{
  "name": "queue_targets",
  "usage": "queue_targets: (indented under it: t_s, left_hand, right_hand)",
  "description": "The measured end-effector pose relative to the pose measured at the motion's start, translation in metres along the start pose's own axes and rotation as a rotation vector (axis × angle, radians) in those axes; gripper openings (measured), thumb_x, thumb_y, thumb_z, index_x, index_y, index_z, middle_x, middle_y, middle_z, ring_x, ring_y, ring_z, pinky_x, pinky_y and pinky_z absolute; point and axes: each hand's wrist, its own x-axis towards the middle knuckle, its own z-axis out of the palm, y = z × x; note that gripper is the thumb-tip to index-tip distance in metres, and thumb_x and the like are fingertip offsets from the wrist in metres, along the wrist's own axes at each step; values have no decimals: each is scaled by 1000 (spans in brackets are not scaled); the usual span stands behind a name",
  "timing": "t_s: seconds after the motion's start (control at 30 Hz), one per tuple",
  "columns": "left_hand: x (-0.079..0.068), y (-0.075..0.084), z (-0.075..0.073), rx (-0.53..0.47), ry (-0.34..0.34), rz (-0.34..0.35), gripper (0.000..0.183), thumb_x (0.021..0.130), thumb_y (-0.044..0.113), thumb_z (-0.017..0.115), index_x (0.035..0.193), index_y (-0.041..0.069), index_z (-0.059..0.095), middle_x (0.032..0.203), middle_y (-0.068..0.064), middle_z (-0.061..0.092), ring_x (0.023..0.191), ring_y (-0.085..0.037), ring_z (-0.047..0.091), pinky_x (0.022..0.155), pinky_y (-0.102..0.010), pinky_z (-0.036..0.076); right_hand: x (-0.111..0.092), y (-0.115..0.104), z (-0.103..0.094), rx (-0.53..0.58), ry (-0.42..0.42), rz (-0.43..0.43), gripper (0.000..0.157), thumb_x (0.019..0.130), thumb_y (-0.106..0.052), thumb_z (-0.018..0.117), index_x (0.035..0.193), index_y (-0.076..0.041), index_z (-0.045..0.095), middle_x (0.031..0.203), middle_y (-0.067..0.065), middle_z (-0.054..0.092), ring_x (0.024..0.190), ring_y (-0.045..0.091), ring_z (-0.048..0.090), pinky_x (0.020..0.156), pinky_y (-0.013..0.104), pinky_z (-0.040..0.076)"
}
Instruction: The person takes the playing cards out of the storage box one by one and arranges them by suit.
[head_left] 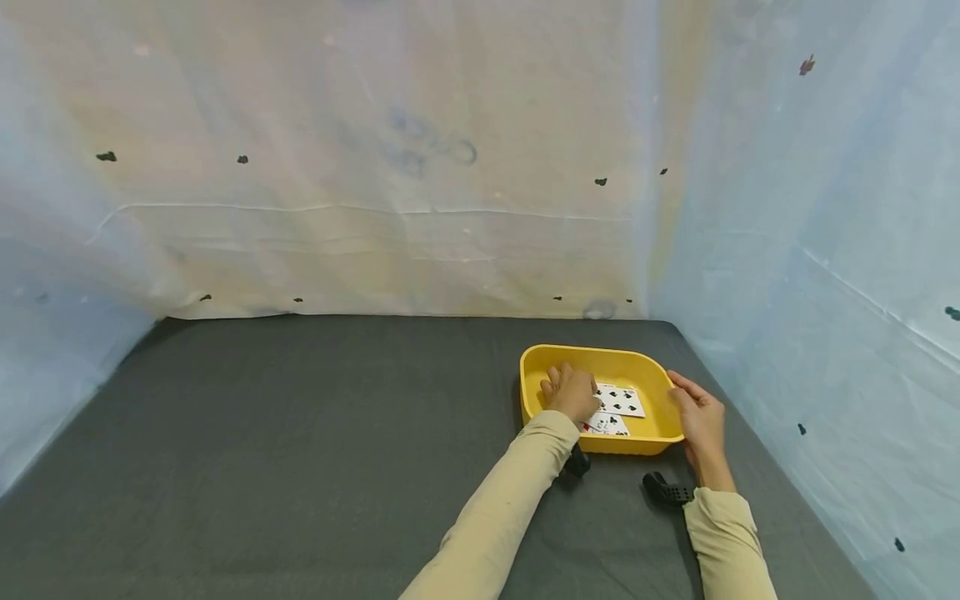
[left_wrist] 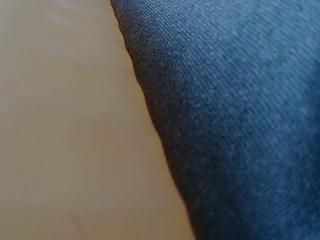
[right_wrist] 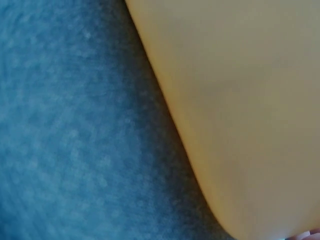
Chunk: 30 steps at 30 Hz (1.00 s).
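Yellow tray (head_left: pixel 600 447), oblong, rounded corners, raised walls: stands on the far right part of the tabletop (head_left: pixel 315 450), which is covered in dark grey cloth.

White playing cards (head_left: pixel 622 402) with black pips: lie on the tray's floor, right of its middle, one partly over another; a small red mark shows at the lower card's left end. The exact count cannot be told.

Left hand (head_left: pixel 573 395): reaches over the near wall into the tray, just beside the cards and partly in front of them. Its fingers are bent downward, some slightly apart; whether they pinch a card cannot be told.

Right hand (head_left: pixel 701 418): at the tray's right end, fingers and thumb clamped on the rim.

Beige long sleeves (head_left: pixel 495 510), two: one on each forearm.

Black bands (head_left: pixel 666 490), two: one at each wrist.

Pale sheeting (head_left: pixel 390 167), dotted with small dark marks: hangs behind the tabletop and along its sides.

Wrist views: blurred, a smooth tan-yellow surface against bluish woven cloth.
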Motion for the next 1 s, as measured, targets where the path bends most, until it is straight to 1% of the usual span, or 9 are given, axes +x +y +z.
queue_targets:
  t_s: [0.07,0.17,0.3,0.4,0.53,0.63,0.73,0.87,1.0]
  left_hand:
    - [-1,0,-1,-14,22,-4,19,83,33,78,81,20,64,95,-1,45,101,-24,36,81,-38,28]
    - [-1,0,-2,-15,29,-10,28,80,33,81,76,18,58,94,-2,44,102,-25,37,80,-39,29]
    - [-1,-1,0,-9,19,-19,30,78,33,82,75,18,57,95,-3,45,104,-26,37,80,-40,29]
    - [0,-1,3,-10,10,-19,30,78,33,82,72,17,57,93,-2,44,102,-26,37,78,-39,28]
    - [1,-2,3,-43,9,-15,32,76,30,85,70,16,56,88,-1,43,96,-25,36,76,-37,27]
    - [3,-2,2,-91,20,-12,29,74,25,86,73,15,58,87,-1,44,93,-24,36,76,-35,29]
    - [7,-3,2,-140,45,-9,24,74,20,85,83,14,64,89,0,48,93,-23,40,77,-34,33]
    - [9,-6,1,-229,75,21,22,76,10,81,95,10,69,92,-1,57,90,-20,50,76,-31,42]
    - [11,-9,0,-373,77,68,16,79,0,76,91,5,68,85,-3,61,75,-15,55,64,-24,46]
  right_hand:
    - [0,0,-1,-1,-11,-4,38,99,-19,54,134,-4,58,132,17,54,89,5,60,68,17,51]
    - [-1,-1,-1,1,-22,-10,38,100,-19,54,135,-4,57,134,19,53,90,6,60,69,18,51]
    - [-1,0,0,10,-18,-1,38,99,-18,55,134,-3,57,133,19,53,91,7,61,69,19,52]
    - [-2,1,0,14,-13,4,38,99,-18,55,134,-3,58,132,18,54,92,8,61,69,18,51]
    - [-3,1,0,23,-15,4,38,99,-19,56,134,-2,58,130,12,55,92,9,60,69,18,51]
    - [-2,0,0,29,-10,-1,38,99,-18,56,133,-2,58,124,7,57,87,8,61,67,18,51]
    - [-1,-1,0,41,-9,2,38,98,-18,57,132,-2,58,120,5,58,84,9,61,65,18,52]
    - [2,-1,3,23,-12,4,37,98,-16,56,133,-2,58,126,12,56,84,9,61,65,19,52]
    - [4,-1,6,0,-11,-2,37,99,-16,54,133,-2,58,132,17,54,88,9,60,68,19,52]
